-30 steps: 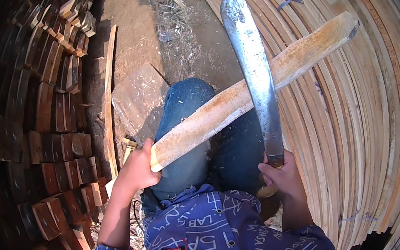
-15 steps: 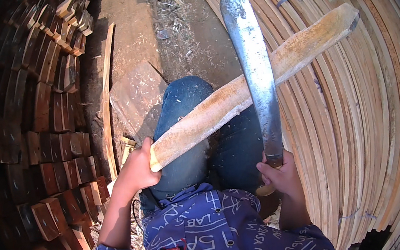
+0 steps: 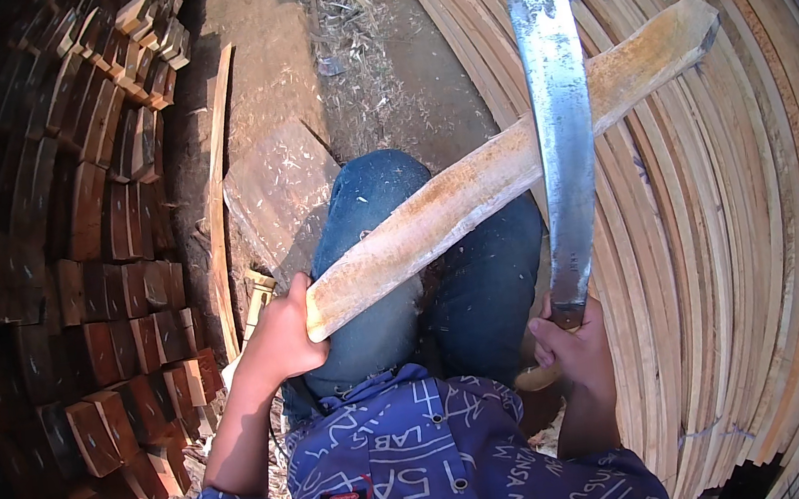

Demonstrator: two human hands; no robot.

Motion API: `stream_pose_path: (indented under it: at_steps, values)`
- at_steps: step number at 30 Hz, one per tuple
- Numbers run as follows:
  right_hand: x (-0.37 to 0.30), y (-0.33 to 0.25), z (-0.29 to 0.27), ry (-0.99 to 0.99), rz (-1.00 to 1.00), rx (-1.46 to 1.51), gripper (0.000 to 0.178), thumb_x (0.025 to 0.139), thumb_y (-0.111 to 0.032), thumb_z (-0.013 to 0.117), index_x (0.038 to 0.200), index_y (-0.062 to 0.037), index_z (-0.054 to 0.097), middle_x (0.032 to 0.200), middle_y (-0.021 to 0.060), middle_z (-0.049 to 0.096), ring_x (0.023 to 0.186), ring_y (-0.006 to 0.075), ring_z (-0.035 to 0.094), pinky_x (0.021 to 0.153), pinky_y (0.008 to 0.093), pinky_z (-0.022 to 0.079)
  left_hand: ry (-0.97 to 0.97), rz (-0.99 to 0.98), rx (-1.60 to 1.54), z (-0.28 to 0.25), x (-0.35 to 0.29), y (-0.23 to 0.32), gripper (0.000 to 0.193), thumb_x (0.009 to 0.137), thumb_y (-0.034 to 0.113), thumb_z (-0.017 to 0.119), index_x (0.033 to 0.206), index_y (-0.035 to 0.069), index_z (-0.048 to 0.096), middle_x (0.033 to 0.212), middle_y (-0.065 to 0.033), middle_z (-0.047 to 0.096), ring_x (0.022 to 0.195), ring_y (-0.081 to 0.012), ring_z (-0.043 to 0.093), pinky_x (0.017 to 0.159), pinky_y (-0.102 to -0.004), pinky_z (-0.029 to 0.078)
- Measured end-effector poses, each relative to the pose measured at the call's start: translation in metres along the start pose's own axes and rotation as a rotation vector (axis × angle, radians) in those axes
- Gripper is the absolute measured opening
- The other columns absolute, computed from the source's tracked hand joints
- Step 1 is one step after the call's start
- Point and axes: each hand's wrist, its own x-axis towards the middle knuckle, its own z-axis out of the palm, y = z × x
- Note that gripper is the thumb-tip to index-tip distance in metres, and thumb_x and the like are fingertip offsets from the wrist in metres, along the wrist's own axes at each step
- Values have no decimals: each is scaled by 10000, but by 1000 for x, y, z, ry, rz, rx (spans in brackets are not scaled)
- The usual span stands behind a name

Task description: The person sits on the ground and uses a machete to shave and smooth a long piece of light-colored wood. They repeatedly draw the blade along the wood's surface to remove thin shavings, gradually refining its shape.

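My left hand [image 3: 281, 334] is closed around the near end of a long, rough piece of wood [image 3: 444, 205]. The wood slants up to the right over my knees, its far end above the stacked strips. In my right hand [image 3: 577, 345] is the handle of a machete [image 3: 559, 117], fingers wrapped round it. The broad steel blade points away from me and crosses in front of the wood, hiding part of it. Whether blade and wood touch, I cannot tell. A curved tan end of the handle shows below my right fingers.
Long sawn wood strips [image 3: 690, 312] lie stacked along the right. Short dark blocks [image 3: 102, 289] are piled on the left. Ahead are a flat board [image 3: 276, 190], a thin upright-lying strip [image 3: 220, 192] and shavings [image 3: 357, 43] on the dirt. A yellowish tool-like object [image 3: 258, 298] lies beside my left hand.
The machete has moved right along the wood, toward its far end, with my right hand shifting slightly right. My left hand and the wood have barely moved.
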Motion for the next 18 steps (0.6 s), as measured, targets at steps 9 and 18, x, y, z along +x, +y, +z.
stream_pose_path:
  at_steps: [9, 18]
  values:
    - [-8, 19, 9, -181, 29, -373, 187, 844, 25, 691, 924, -40, 535, 622, 6, 532, 473, 64, 513, 422, 238, 403, -43, -26, 73, -8, 4, 3, 665, 564, 31, 682, 1167, -80, 423, 860, -356, 607, 912, -530, 598, 794, -492, 497]
    - [-1, 11, -3, 67, 81, 50, 147, 851, -22, 700, 890, -35, 559, 654, 10, 555, 501, 66, 524, 454, 244, 421, -17, -10, 70, -1, 1, 6, 659, 572, 34, 650, 1185, -91, 441, 829, -351, 620, 867, -509, 627, 789, -497, 514]
